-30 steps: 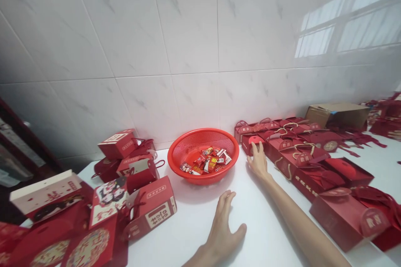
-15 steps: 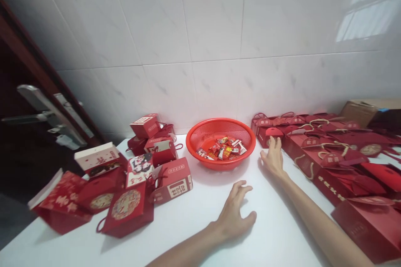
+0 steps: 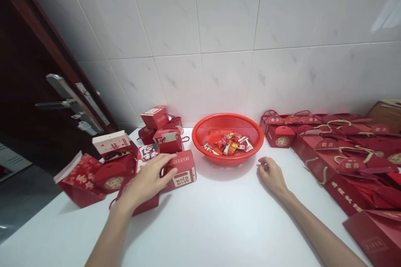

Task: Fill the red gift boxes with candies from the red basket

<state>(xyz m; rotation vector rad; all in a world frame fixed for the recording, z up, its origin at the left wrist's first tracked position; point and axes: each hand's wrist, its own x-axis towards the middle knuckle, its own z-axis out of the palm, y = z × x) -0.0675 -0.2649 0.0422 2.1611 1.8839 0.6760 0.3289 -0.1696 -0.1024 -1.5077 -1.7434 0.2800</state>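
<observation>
My left hand [image 3: 153, 177] reaches over the red candy boxes on the left, thumb and fingers apart. Its fingertips are at a red box with a pale character panel [image 3: 181, 171]; whether they touch it I cannot tell. Beneath the hand and wrist, a larger red box [image 3: 147, 206] is partly covered. My right hand [image 3: 272, 175] rests on the white table with fingers loosely curled in and nothing visible in them. It lies just right of a red plastic basket [image 3: 228, 160], which holds several wrapped candies [image 3: 231, 147].
More red gift boxes [image 3: 114, 173] stand at the left, some stacked [image 3: 155, 117]. Rows of red boxes with handles [image 3: 326, 154] fill the right side. A tiled wall [image 3: 225, 83] rises behind the table [image 3: 219, 221]. A dark door with a metal handle [image 3: 73, 102] is at left.
My left hand has moved left from the middle of the table to the boxes. My right hand has drawn back from the small red box on the right, its fingers curling in.
</observation>
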